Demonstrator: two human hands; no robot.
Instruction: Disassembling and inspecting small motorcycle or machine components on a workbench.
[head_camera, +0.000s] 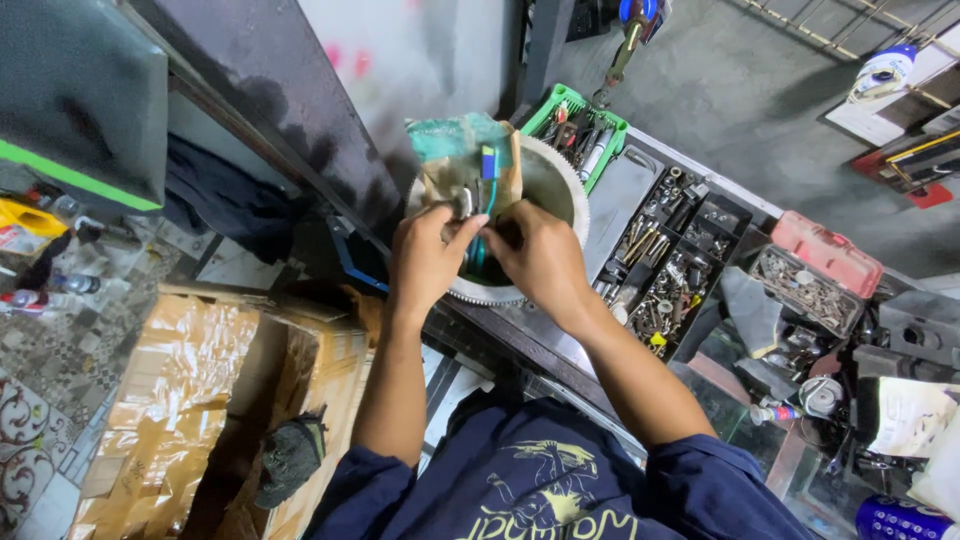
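My left hand (425, 255) and right hand (540, 255) pinch a crinkly plastic packet (468, 165), long axis upright, top pointing away from me, over the toothed metal ring gear (560, 190) on the bench.

Both hands, left hand (425, 255) and right hand (540, 255), pinch a clear plastic packet (468, 165) over a toothed ring gear (545, 190) on the cluttered tabletop (625, 200).

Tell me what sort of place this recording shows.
Probably a small repair or mechanic's workshop. A black divided tray holds sorted screws and small metal parts, a green crate holds hand tools, and both hands work a packet over a toothed gear ring.
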